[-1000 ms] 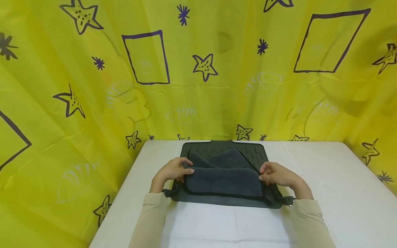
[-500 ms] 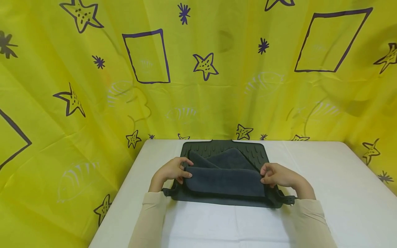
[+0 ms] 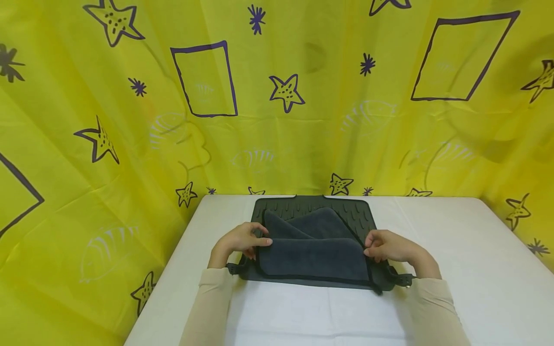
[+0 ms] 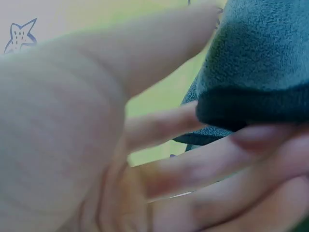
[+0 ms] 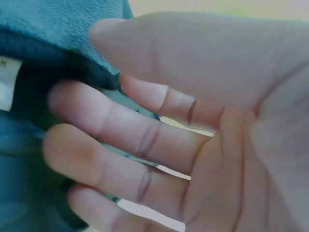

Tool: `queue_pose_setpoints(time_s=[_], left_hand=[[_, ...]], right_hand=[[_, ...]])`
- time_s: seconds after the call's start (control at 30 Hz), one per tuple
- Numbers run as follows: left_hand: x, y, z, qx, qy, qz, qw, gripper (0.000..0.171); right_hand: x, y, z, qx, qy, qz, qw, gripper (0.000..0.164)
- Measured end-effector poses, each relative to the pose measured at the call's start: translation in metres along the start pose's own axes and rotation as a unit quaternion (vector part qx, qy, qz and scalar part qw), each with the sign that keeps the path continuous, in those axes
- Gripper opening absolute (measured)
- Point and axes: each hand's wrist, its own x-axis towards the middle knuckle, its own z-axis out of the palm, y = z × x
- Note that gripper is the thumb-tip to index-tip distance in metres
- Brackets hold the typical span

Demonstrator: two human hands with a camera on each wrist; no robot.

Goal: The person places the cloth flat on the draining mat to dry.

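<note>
A dark blue-grey towel (image 3: 311, 259) with black edging lies partly folded, its front flap hanging over the front part of a dark mat (image 3: 359, 211). At the flap's upper left corner my left hand (image 3: 242, 239) pinches the towel between thumb and fingers. On the opposite side, my right hand (image 3: 387, 245) pinches its right edge. In the left wrist view the towel's edge (image 4: 256, 104) passes between thumb and fingers. The right wrist view shows the thumb on the fabric (image 5: 58, 26) and the other fingers extended below it, with a white label (image 5: 8, 84) on the underside.
The mat has a raised drop pattern and lies on a white table (image 3: 467, 250). Dark straps (image 3: 402, 279) are on both wrists. A yellow curtain (image 3: 320, 139) with stars and frames hangs behind the table and along its sides.
The towel's front flap has come down toward the near edge of the mat, and its fold line sits slightly lower. Both hands keep their hold and have sunk a little.
</note>
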Motion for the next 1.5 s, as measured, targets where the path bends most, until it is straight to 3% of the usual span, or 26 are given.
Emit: queue_pose_setpoints(time_s=[0.17, 0.37, 0.5, 0.63, 0.77, 0.87, 0.97, 1.17, 1.33, 1.5], left_hand=[[0.002, 0.0, -0.003, -0.01, 0.095, 0.005, 0.9954, 0.038], [0.007, -0.002, -0.006, 0.0, 0.208, 0.037, 0.9775, 0.024], [0.011, -0.004, -0.007, 0.007, 0.251, 0.042, 0.9672, 0.023], [0.013, -0.005, -0.005, 0.015, 0.272, 0.042, 0.9612, 0.023], [0.019, -0.007, -0.002, 0.027, 0.274, 0.03, 0.9609, 0.024], [0.029, -0.007, -0.001, 0.037, 0.258, 0.021, 0.9653, 0.03], [0.041, -0.006, -0.002, 0.049, 0.23, 0.012, 0.972, 0.039], [0.059, -0.007, -0.004, 0.067, 0.166, -0.039, 0.983, 0.05], [0.067, -0.011, -0.006, 0.03, 0.154, -0.067, 0.9854, 0.052], [0.071, -0.011, -0.006, -0.021, 0.128, -0.068, 0.9892, 0.048]], right_hand=[[-0.003, -0.001, -0.003, -0.003, 0.035, 0.011, 0.999, 0.019], [-0.003, 0.001, -0.008, 0.001, 0.076, 0.003, 0.997, 0.021], [-0.002, 0.0, -0.011, 0.015, 0.097, -0.01, 0.995, 0.023], [0.001, -0.006, -0.009, 0.026, 0.125, -0.029, 0.991, 0.026], [0.007, -0.013, -0.002, 0.03, 0.144, -0.039, 0.988, 0.026], [0.013, -0.016, 0.0, 0.012, 0.136, -0.039, 0.99, 0.024], [0.02, -0.02, -0.005, -0.017, 0.122, -0.039, 0.992, 0.022], [0.045, -0.024, -0.018, -0.073, 0.088, -0.02, 0.993, 0.029], [0.073, -0.018, -0.019, -0.102, 0.067, -0.009, 0.992, 0.03], [0.09, -0.012, -0.016, -0.115, 0.069, 0.007, 0.991, 0.029]])
